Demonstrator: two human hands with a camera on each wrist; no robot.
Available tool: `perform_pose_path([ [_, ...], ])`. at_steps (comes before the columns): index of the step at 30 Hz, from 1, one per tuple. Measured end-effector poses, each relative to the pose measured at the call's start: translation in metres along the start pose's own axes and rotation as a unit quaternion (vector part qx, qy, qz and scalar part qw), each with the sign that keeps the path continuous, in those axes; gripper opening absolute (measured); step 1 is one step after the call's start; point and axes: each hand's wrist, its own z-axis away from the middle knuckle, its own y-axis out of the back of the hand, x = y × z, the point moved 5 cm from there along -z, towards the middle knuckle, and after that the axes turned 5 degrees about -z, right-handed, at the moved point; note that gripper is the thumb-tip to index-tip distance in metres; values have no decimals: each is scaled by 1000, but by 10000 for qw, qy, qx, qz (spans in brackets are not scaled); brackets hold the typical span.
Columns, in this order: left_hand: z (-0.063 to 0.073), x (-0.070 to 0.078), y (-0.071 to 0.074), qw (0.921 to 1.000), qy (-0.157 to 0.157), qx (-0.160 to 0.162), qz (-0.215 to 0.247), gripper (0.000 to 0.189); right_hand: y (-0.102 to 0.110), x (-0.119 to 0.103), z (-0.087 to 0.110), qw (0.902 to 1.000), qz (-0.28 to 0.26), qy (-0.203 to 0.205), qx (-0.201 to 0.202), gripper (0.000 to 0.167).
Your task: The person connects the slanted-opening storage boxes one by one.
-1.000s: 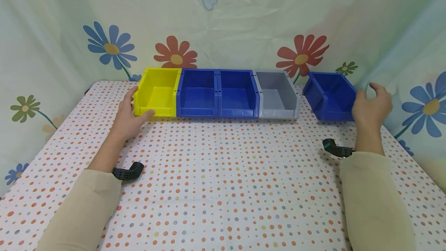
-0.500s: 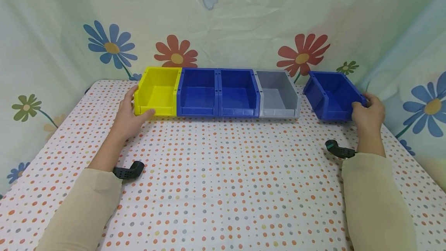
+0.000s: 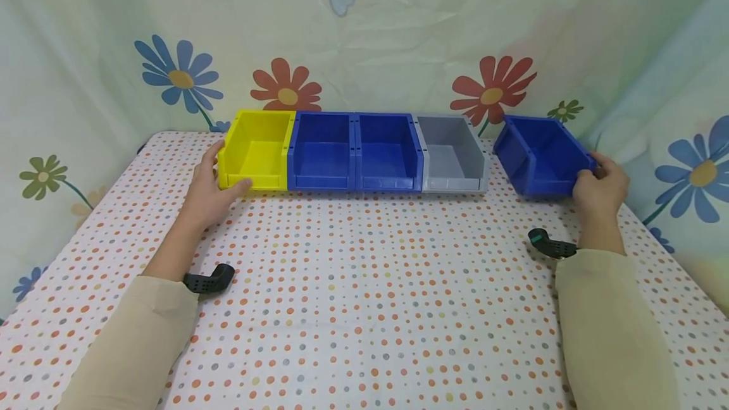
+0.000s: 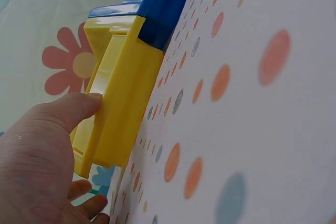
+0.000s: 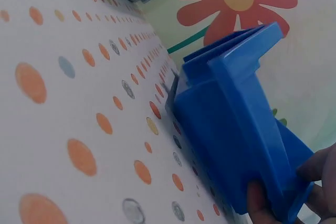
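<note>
Yellow storage bin [image 3: 256, 181] is at the left end of a row of open-fronted bins, and my left hand [image 3: 209, 192] holds its near left corner. In the left wrist view the thumb [image 4: 79, 107] lies on the bin's front lip, with the other fingers by its side. Apart from the row, on the right, a blue storage bin [image 3: 515, 160] stands turned at an angle. My right hand [image 3: 600, 192] pinches the right side wall of this bin near its front corner. Fingertips [image 5: 257, 200] show on both faces of that wall in the right wrist view.
Two blue bins [image 3: 323, 182] and a grey bin [image 3: 455, 186] stand side by side against the yellow one. A narrow gap separates the grey bin from the angled blue bin. A dotted cloth [image 3: 353, 296] covers the table, and a flowered curtain [image 3: 393, 49] hangs behind.
My right hand has come in from beside the blue bin and now grips its right wall. The left hand and the row of bins have stayed in place.
</note>
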Motion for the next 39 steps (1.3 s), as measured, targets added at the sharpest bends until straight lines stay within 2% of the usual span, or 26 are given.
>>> perform_pose_path([
  [9, 1, 1, -1, 10000, -69, 17, 12, 97, -1, 1, 1, 9972, -716, -233, 8, 56],
  [16, 1, 2, 0, 10000, -76, 24, 16, 97, -4, -6, 5, 9926, -1201, -149, 37, 54],
  [26, 1, 2, 0, 9999, -89, 10, 53, 97, -7, -17, 11, 9879, -1547, -67, -105, 52],
  [39, 1, 1, 0, 9999, -77, -16, 95, 97, -15, -35, 20, 9893, -1415, 187, -287, 50],
])
